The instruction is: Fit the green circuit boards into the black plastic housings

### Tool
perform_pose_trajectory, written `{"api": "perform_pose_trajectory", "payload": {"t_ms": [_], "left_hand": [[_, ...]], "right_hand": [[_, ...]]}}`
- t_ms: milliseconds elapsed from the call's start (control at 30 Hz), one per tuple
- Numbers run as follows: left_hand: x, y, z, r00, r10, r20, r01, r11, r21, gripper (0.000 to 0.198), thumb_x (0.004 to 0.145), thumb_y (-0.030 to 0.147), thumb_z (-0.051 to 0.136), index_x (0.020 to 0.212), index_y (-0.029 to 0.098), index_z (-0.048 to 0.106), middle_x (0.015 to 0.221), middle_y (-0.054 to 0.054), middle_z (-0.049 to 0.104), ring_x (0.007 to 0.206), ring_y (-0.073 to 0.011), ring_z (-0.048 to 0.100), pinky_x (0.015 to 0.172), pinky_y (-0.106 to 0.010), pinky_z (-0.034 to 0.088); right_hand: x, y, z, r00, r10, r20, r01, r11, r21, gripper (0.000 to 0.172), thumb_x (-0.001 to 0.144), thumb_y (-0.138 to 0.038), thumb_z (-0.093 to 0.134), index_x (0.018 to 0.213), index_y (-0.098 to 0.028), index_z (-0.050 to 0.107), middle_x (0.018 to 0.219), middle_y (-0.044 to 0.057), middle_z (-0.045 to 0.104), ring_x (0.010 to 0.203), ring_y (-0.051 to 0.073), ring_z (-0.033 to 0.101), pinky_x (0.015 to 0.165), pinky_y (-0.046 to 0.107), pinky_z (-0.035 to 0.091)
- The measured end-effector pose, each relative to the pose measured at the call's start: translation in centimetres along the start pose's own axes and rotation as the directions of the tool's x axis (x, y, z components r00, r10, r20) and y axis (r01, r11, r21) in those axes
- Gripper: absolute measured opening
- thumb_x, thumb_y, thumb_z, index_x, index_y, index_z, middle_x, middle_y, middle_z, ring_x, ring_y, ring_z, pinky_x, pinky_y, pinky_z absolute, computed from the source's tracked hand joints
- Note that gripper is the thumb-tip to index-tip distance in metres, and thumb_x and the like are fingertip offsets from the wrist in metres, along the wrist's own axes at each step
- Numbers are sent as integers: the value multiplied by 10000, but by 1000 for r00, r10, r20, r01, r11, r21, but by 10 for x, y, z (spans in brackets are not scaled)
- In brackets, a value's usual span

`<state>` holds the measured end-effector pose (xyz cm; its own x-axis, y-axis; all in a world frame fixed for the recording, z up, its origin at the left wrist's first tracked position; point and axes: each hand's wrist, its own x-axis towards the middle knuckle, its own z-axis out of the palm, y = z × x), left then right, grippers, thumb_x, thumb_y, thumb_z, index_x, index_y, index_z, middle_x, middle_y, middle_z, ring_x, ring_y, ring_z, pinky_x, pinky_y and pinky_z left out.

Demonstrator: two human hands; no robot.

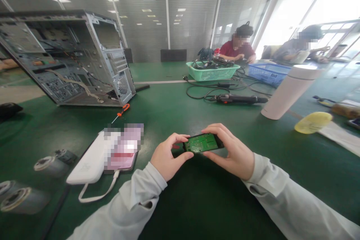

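Between my two hands is a small black-edged device with a green circuit board [202,143] facing up, held just over the green table [168,116]. My left hand [171,155] pinches its left end between thumb and fingers. At the right end, my right hand [232,152] grips it the same way. To the left lie a white power bank [90,161] and a phone [129,148], with a white cable [98,197] beside them. An orange-handled screwdriver [123,110] rests farther off, near the computer case.
An open computer case [120,71] stands at the back left, metal cylinders [50,167] at the near left. Behind are a green basket [213,73] of cables, an electric screwdriver [239,99], a blue basket [267,73] and a pink tumbler [287,93]. Two people sit across the table.
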<state>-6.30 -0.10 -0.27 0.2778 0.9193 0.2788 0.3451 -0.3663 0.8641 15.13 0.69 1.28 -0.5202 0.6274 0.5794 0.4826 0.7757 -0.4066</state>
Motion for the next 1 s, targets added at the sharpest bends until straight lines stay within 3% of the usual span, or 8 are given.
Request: {"api": "perform_pose_trajectory", "payload": {"t_ms": [133, 333, 500, 733, 833, 1000], "left_hand": [[-1, -1, 1, 1000, -16, 6, 17, 1000, -23, 239, 698, 229, 686, 866, 202, 519, 1128, -100, 653, 1011, -235, 616, 851, -412, 488], [0, 0, 1, 999, -42, 11, 42, 997, -60, 205, 704, 252, 679, 829, 194, 526, 1098, -103, 668, 988, -231, 632, 836, -406, 502], [-1, 6, 0, 999, 9, -37, -8, 1000, 27, 197, 717, 263, 673, 850, 193, 546, 1129, -112, 658, 1040, -239, 614, 853, -406, 500], [-4, 11, 0, 984, 141, -113, -123, 981, 151, 176, 738, 237, 645, 884, 193, 555, 1041, -83, 690, 956, -209, 639, 827, -361, 501], [-5, 14, -1, 967, 227, -114, -187, 940, 285, 176, 738, 201, 607, 909, 195, 566, 979, -67, 683, 904, -204, 625, 787, -341, 495], [-5, 20, -1, 929, 367, 48, -328, 755, 568, 475, 700, 361, 666, 1121, 168, 558, 946, -91, 621, 888, -253, 563, 799, -393, 471]], "right_hand": [[0, 3, -1, 999, 19, 44, -19, 1000, 5, 396, 882, -459, 562, 1154, -199, 441, 1086, 78, 475, 1016, 198, 467, 848, 331, 438], [0, 4, -3, 1000, 10, 28, -11, 1000, 11, 399, 887, -483, 547, 1148, -195, 458, 1072, 77, 491, 1004, 194, 475, 848, 327, 432], [1, 3, -3, 1000, 15, 21, -16, 1000, 7, 401, 882, -476, 558, 1143, -190, 457, 1070, 77, 493, 997, 194, 477, 837, 325, 434], [3, 2, -5, 1000, -21, -6, 20, 996, -92, 388, 903, -489, 510, 1130, -178, 458, 1065, 94, 504, 1002, 222, 470, 844, 362, 424], [3, 0, -4, 998, -56, -22, 53, 992, -115, 384, 903, -479, 513, 1129, -175, 446, 1068, 86, 501, 1009, 214, 460, 857, 357, 418], [3, -9, 1, 995, -96, 3, 95, 983, -157, 360, 922, -457, 487, 1135, -171, 442, 1073, 85, 492, 998, 206, 457, 852, 349, 428]]}}
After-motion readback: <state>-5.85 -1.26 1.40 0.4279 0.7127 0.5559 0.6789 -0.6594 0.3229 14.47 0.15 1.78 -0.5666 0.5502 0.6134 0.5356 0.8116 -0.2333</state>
